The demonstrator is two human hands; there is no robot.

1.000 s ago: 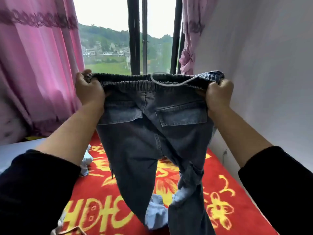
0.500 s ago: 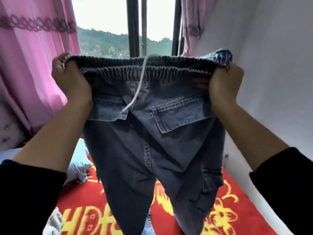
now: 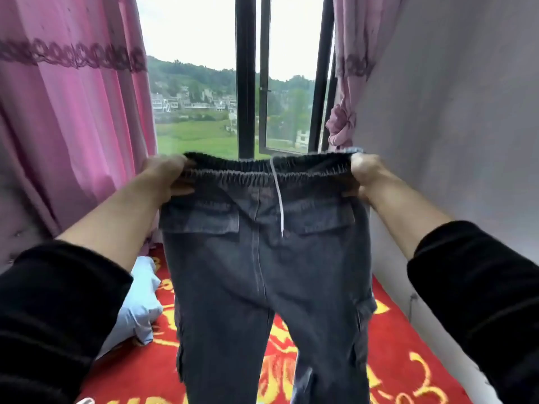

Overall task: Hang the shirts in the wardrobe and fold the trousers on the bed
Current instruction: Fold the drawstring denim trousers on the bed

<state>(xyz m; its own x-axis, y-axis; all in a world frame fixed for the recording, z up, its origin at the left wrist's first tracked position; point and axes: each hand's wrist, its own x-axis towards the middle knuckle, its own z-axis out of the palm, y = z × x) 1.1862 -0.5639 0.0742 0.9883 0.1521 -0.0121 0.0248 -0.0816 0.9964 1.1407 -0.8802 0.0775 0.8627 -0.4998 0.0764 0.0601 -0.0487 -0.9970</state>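
Lowered since half a second ago: the waistband now sits mid-view with more window showing above it, and the cloth hangs squarer, both rear pocket flaps level.

Trousers [image 3: 262,272]: dark blue-grey denim, held up in the air over the bed [image 3: 408,345], seat side facing the camera. The elastic waistband is stretched taut between the hands. The legs hang down in front of the red, yellow-patterned cover, their ends out of frame.

Drawstring [image 3: 279,199]: white, falling from mid-waistband past the pocket line.

Left hand [image 3: 167,177]: fingers curled over the waistband's left end, thumb on the near side, gripping.

Right hand [image 3: 366,176]: closed round the right end in the same grip.

Sleeves are black, forearms bare.

Light blue garment [image 3: 137,301]: crumpled on the bed, left of the trousers, under the left forearm.

Surroundings: pink curtain [image 3: 73,126] at left, window [image 3: 204,83] behind, grey wall [image 3: 452,112] at right.
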